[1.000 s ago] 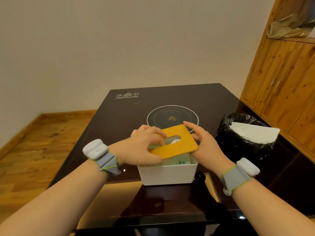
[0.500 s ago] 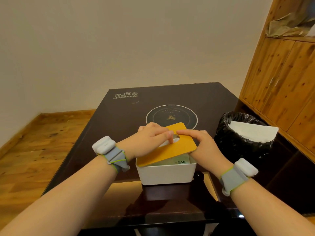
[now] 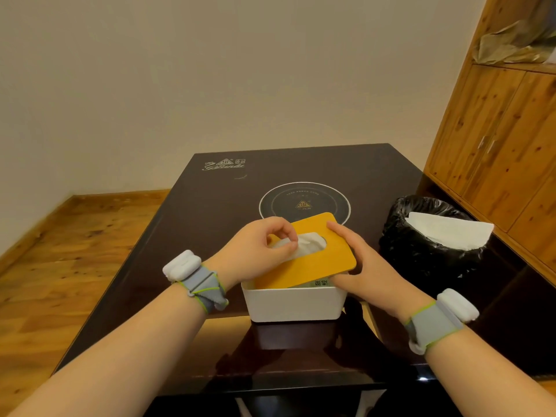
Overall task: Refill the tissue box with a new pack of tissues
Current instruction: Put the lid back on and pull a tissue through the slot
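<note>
A white tissue box (image 3: pixel 293 305) stands near the front edge of the dark table (image 3: pixel 210 206). Its yellow lid (image 3: pixel 319 260) lies tilted over the opening, its right side raised. My right hand (image 3: pixel 364 269) holds the lid's right edge. My left hand (image 3: pixel 255 251) pinches a white tissue (image 3: pixel 310 246) that sticks up through the lid's slot. Under the raised lid a strip of the green tissue pack (image 3: pixel 320 283) shows inside the box.
A black-lined bin (image 3: pixel 427 245) with a white sheet on top stands right of the table. Wooden cabinets (image 3: pixel 505 139) line the right wall. An induction ring (image 3: pixel 304 200) is printed behind the box. Wooden floor lies to the left.
My left hand moved from the lid's left edge to the slot and pulled a tissue up through it. The lid has come lower over the box.
</note>
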Demonstrator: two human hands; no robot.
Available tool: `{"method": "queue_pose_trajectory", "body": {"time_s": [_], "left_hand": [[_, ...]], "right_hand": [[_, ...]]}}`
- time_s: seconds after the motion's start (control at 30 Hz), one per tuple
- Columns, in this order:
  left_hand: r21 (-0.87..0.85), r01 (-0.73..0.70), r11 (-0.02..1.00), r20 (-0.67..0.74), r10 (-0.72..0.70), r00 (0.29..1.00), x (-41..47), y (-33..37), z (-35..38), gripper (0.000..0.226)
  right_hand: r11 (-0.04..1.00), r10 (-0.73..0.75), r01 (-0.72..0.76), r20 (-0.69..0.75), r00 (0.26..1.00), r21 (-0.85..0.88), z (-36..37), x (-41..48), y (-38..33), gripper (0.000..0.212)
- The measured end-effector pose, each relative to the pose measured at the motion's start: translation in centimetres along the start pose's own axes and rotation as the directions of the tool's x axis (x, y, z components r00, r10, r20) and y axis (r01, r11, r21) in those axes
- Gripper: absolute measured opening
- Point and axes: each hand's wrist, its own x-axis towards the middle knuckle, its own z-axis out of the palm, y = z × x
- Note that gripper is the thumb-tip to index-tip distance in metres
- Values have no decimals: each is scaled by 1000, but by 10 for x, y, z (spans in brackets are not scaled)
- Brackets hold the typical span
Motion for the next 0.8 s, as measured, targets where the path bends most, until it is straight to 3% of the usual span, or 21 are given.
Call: {"method": "queue_pose_trajectory", "body": {"time_s": [0.1, 0.23, 0.3, 0.37, 0.43, 0.67, 0.8], "left_hand": [[-13, -22, 1000, -23, 21, 1000, 0, -3, 2, 11], [-32, -4, 999, -47, 2, 999, 3, -1, 1, 16], [-7, 6, 1000, -38, -6, 999, 5, 1, -1, 16], [18, -6, 1000, -26, 6, 1000, 5, 2, -2, 17], [41, -21, 999, -18, 22, 1000, 4, 2, -3, 17], [144, -92, 985, 6, 92, 996, 3, -1, -2, 16], [225, -159, 961, 27, 157, 987, 3, 0, -4, 19]], "right_hand": [[999, 18, -18, 0, 1000, 39, -1, -2, -1, 90], [961, 65, -60, -12, 998, 270, 1, -2, 0, 86], [947, 84, -49, -97, 992, 318, 2, 1, -2, 71], [966, 90, -24, -246, 965, 257, 2, 6, -9, 40], [967, 100, -6, -356, 929, 254, 1, 11, -16, 25], [890, 201, -20, -354, 913, 455, -8, 14, -27, 35], [806, 332, -109, -293, 897, 581, -7, 13, -26, 41]]}}
